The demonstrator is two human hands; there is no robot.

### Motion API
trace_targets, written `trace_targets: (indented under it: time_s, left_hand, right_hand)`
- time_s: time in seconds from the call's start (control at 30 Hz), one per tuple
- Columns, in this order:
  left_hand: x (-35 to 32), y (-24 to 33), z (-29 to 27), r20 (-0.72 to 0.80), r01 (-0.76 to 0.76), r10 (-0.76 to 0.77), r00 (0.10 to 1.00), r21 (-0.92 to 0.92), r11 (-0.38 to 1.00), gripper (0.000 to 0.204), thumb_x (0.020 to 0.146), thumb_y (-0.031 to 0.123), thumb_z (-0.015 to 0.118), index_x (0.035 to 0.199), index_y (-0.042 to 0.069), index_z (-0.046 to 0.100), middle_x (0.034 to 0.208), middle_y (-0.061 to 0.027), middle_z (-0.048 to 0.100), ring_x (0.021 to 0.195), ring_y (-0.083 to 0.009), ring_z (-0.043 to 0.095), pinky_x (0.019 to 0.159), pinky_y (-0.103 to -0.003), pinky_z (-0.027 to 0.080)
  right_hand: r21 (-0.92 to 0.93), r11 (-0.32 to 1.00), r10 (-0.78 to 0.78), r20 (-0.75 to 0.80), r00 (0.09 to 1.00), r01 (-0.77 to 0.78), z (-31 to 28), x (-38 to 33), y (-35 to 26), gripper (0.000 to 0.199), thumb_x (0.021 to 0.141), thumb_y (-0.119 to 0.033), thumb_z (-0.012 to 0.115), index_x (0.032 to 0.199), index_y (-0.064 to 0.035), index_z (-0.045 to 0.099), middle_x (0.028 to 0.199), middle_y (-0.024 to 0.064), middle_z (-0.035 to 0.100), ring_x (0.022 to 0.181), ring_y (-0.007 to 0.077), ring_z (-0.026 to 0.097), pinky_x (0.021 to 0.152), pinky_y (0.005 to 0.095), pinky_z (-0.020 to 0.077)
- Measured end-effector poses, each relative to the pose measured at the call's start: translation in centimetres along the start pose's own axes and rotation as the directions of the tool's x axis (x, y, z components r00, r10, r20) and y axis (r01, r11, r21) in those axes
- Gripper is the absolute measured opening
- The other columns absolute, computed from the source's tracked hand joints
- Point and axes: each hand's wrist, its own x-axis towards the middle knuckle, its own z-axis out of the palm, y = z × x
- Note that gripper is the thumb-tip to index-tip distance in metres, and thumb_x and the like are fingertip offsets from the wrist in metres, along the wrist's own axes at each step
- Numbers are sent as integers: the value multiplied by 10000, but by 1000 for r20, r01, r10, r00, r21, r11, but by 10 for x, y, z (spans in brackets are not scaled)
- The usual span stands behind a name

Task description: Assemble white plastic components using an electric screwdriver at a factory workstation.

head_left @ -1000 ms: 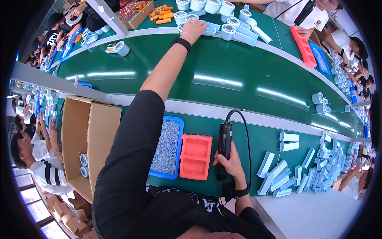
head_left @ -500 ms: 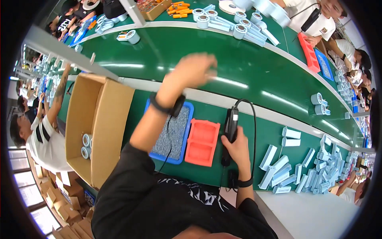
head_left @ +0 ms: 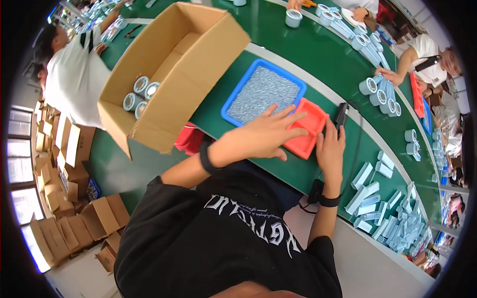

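Note:
My left hand (head_left: 268,134) is spread flat with its fingers apart. It hovers over the near corner of a blue tray of small grey screws (head_left: 263,92) and the edge of a red tray (head_left: 310,134), and holds nothing I can see. My right hand (head_left: 330,149) lies just right of the red tray, wrapped around the lower end of a black corded power screwdriver (head_left: 341,113) that points away from me. Both wrists wear black bands. Everything rests on a green table (head_left: 298,171).
A large open cardboard box (head_left: 169,74) with pale blue rolls (head_left: 139,94) inside stands to my left. Several pale blue blocks (head_left: 387,213) lie at the right. Other people work at the left (head_left: 74,74) and across the belt (head_left: 427,54). Folded cartons (head_left: 64,198) pile up on the floor.
My left arm has drawn back from the far side of the belt to the trays in front of me. My right hand stays on the screwdriver.

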Motion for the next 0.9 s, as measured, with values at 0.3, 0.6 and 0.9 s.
trace_targets:
  time_s: [0.3,0.6,0.9]
  left_hand:
    - [-227,-25,-218,-165,570,-551,818,104,815,432,815,141,636,1224,58,528,1113,-138,608,1022,-242,585,866,-347,456]
    - [-226,-281,-194,390,621,-748,537,416,664,543,728,317,746,1194,97,576,995,-119,661,936,-269,622,797,-371,483]
    - [-175,-270,-145,383,348,-689,615,652,674,490,491,285,849,922,115,689,840,-84,686,775,-271,668,645,-355,525]
  right_hand:
    - [506,858,-353,467,811,83,-135,13,-89,526,828,-149,595,1294,23,420,1212,210,527,1159,338,499,985,373,369]
    - [341,603,-789,388,477,721,-129,163,-323,409,840,-253,559,1161,-6,501,835,136,641,792,242,642,697,331,505]
    - [267,488,-760,597,255,831,61,202,-430,581,666,-349,749,1181,-137,585,1001,109,668,933,267,632,797,360,501]
